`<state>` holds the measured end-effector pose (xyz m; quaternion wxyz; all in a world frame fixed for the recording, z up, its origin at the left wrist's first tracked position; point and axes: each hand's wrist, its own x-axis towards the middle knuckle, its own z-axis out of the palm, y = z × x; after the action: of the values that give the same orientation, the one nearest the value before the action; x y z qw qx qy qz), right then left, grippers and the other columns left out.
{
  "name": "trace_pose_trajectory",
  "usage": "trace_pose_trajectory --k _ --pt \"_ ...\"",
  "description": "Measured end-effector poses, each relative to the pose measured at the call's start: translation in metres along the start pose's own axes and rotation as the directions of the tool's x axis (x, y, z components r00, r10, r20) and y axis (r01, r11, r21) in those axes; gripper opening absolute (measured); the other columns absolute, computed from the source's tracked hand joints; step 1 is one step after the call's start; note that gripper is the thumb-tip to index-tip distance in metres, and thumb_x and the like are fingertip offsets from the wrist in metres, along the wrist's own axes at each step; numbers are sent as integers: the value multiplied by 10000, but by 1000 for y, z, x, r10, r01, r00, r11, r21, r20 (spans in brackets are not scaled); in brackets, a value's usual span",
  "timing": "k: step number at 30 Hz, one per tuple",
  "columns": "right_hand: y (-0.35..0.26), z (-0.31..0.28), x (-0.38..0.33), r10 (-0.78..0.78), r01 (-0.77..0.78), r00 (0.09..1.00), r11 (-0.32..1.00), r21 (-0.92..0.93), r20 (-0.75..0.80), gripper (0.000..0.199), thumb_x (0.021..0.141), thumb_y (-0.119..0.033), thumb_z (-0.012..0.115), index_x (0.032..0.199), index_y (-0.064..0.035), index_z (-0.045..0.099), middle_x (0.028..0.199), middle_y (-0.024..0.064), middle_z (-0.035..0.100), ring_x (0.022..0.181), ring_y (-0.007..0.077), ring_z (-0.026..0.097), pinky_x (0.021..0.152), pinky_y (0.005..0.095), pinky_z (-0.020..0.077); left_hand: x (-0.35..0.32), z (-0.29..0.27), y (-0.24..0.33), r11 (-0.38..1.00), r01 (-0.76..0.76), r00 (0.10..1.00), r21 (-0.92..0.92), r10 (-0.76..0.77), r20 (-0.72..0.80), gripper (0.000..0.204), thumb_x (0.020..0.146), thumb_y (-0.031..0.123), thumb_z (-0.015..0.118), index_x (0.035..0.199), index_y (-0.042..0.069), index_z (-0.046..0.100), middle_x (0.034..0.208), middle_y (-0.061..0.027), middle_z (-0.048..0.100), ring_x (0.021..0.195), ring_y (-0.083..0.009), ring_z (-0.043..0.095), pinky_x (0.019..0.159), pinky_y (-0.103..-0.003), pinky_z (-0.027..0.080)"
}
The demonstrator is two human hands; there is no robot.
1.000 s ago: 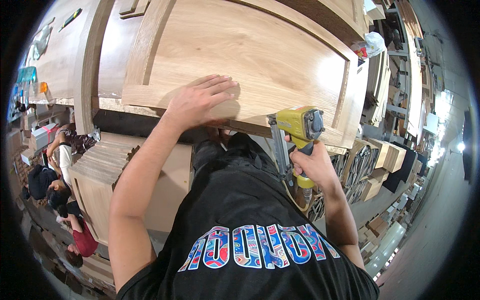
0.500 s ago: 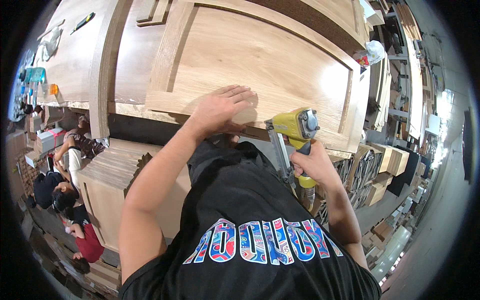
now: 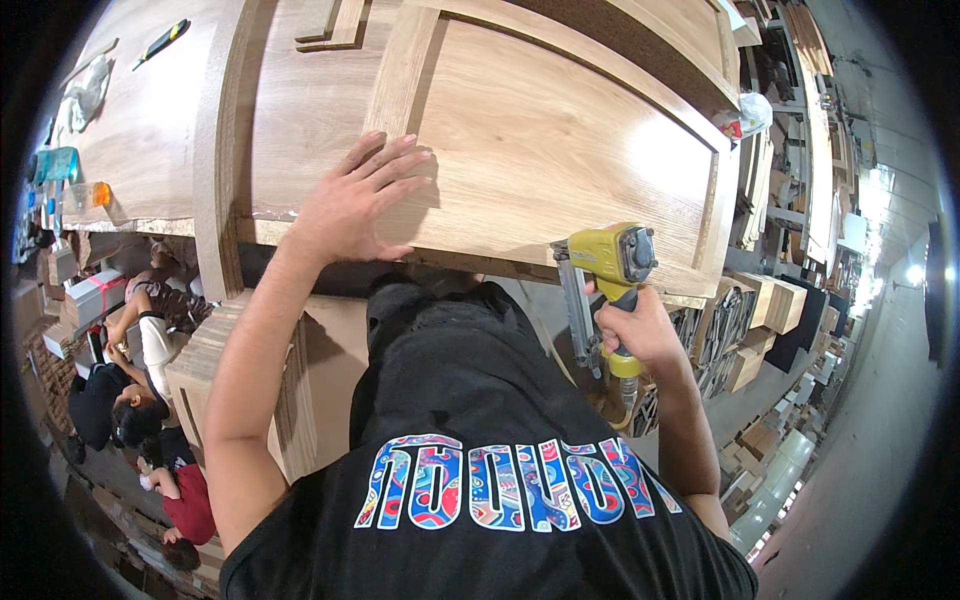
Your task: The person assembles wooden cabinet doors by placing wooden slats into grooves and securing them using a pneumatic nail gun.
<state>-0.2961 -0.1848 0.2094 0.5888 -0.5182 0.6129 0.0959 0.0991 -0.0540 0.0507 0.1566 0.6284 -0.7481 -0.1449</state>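
A framed wooden panel lies flat on the workbench before me, its raised border strips running round a smooth, pale middle. Fingers spread, my left hand rests on the panel's near left corner, over the end of the left border strip. In my right hand is a yellow pneumatic nail gun, gripped by its dark handle. Its nose points left, at the panel's near edge, and I cannot tell whether it touches the wood. An air hose fitting hangs under the handle.
A wooden upright stands left of the panel. Beyond it lie a utility knife and bottles. Stacked wooden panels are at lower left, near seated people. Boxes and wood pieces lie to the right.
My left hand has slid left along the panel to its corner, fingers now more spread. The panel's left end sits further right in view. The nail gun has shifted slightly right.
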Motion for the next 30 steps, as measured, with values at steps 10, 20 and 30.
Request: trace_pose_trajectory --k 10,20,30 --pt "-26 24 0 6 -6 1000 992 -125 -3 224 944 4 653 1158 60 691 707 18 658 578 90 608 569 296 522 0 3 -9 997 -46 999 -64 46 -9 967 720 531 1003 1569 283 612 1770 47 470 1699 -195 323 1467 -476 183" --pt "-51 63 4 19 -15 999 990 -139 30 280 961 4 646 1238 6 683 729 -13 608 581 70 556 577 271 479 -1 2 -13 994 -68 998 -89 68 4 968 693 485 1016 1548 249 628 1743 31 508 1693 -222 341 1462 -487 197" --pt "-63 64 4 -38 46 999 964 -262 38 211 924 -6 675 1128 46 690 679 3 622 552 87 571 539 289 452 -5 4 -15 972 -158 981 -175 134 -142 913 700 432 992 1498 146 652 1673 -50 565 1666 -266 384 1425 -488 243"
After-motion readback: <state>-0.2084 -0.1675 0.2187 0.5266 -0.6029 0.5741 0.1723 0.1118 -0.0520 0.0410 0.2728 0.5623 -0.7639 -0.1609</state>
